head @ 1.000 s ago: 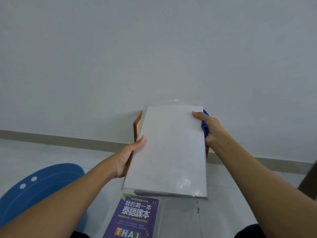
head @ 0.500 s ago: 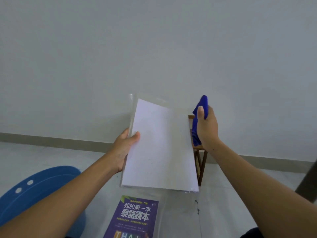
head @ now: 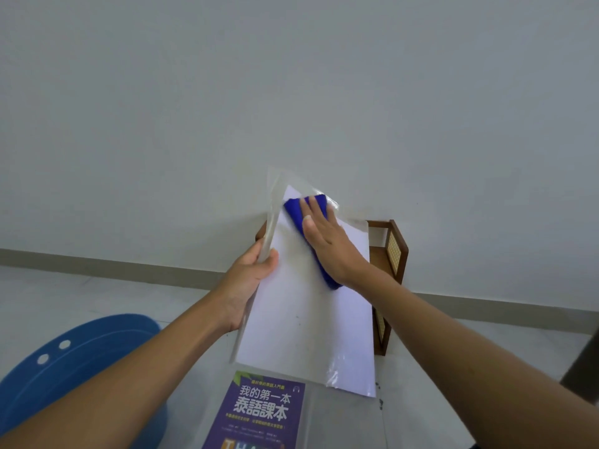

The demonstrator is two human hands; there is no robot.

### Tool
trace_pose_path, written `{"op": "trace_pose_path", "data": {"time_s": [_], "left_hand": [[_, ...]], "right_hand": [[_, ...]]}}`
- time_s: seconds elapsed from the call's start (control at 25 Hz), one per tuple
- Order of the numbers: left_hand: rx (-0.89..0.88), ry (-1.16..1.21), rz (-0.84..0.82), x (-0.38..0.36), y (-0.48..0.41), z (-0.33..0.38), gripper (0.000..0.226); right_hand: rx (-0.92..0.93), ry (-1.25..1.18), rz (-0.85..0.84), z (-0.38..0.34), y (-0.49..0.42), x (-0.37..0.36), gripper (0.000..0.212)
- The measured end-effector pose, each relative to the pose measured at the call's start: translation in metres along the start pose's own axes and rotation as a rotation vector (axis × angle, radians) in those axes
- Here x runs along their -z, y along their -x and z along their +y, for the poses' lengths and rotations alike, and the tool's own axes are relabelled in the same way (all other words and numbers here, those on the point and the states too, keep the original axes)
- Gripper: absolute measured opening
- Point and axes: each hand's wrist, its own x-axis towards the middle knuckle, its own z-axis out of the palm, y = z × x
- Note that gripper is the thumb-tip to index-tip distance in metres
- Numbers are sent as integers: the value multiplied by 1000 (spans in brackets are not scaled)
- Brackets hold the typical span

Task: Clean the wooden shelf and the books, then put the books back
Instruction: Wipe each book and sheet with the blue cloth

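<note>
Pale wall, tiled floor (head: 97, 296). Left hand (head: 249, 277) clamped on white book (head: 311, 319); right hand (head: 327, 241) flat, fingers apart, pressing blue cloth (head: 296, 210) onto it.

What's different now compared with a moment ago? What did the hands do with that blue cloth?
The right hand brought the blue cloth from beside the white book onto its cover and now presses it flat near the top. The book has tilted, uncovering more of the wooden shelf behind. The left hand still grips the book's left edge; the purple book and blue stool stayed put.
</note>
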Motion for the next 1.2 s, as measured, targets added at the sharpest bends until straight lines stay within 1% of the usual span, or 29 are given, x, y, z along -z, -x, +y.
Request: {"op": "trace_pose_path", "data": {"time_s": [0.08, 0.16, 0.2, 0.28, 0.32, 0.36, 0.4, 0.48, 0.52, 0.56, 0.64, 0.72, 0.76, 0.8, 0.84, 0.92, 1.0, 1.04, 1.12, 1.2], "left_hand": [[1, 8, -5, 0, 1, 1, 35], [1, -15, 0, 1, -1, 1, 36], [5, -27, 5, 0, -1, 1, 36], [23, -55, -2, -1, -1, 0, 35], [32, -62, -7, -1, 0, 0, 34], [34, -56, -9, -1, 0, 0, 34], [26, -41, -6, -1, 0, 0, 33], [-3, -11, 11, -2, 1, 2, 31], [-13, -3, 21, -1, 1, 4, 30], [-18, -3, 31, -1, 2, 5, 31], [-28, -5, 36, 0, 4, 7, 29], [-38, 3, 15, 0, 4, 8, 27], [-41, 10, 3, -1, 3, 9, 26], [-44, 23, -3, -2, 4, 9, 26], [-48, 33, -2, -3, 3, 9, 25], [-52, 55, 20, -5, 0, 8, 23], [-61, 116, 74, -6, -4, 7, 22], [-70, 163, 108, -4, -5, 6, 21], [-85, 250, 161, 3, -7, 5, 21], [-87, 276, 191, 9, -7, 5, 22]], "right_hand": [[112, 60, -48, 0, -2, -2, 46], [163, 144, -32, 9, -6, -2, 46], [143, 162, 5, 15, -9, -1, 46], [21, 128, 71, 23, -13, 2, 48], [-38, 101, 73, 24, -12, 1, 49], [-61, 90, 54, 23, -9, -1, 49], [-33, 108, 23, 20, -4, -4, 49], [99, 144, -34, 11, 8, -11, 48], [144, 151, -43, 9, 12, -13, 47], [144, 148, -30, 12, 12, -14, 47], [31, 145, 40, 25, 6, -11, 46], [-182, 156, 120, 44, -1, 0, 48], [-279, 135, 137, 52, -2, 6, 50], [-337, 96, 133, 56, -2, 11, 51], [-353, 52, 113, 54, -2, 14, 52], [-294, -24, 64, 36, 3, 12, 51], [-158, -83, 19, 10, 10, 2, 49], [-69, -49, -20, -2, 15, -6, 49], [116, 98, -94, -10, 27, -27, 48], [204, 122, -121, -3, 35, -38, 46]]}}
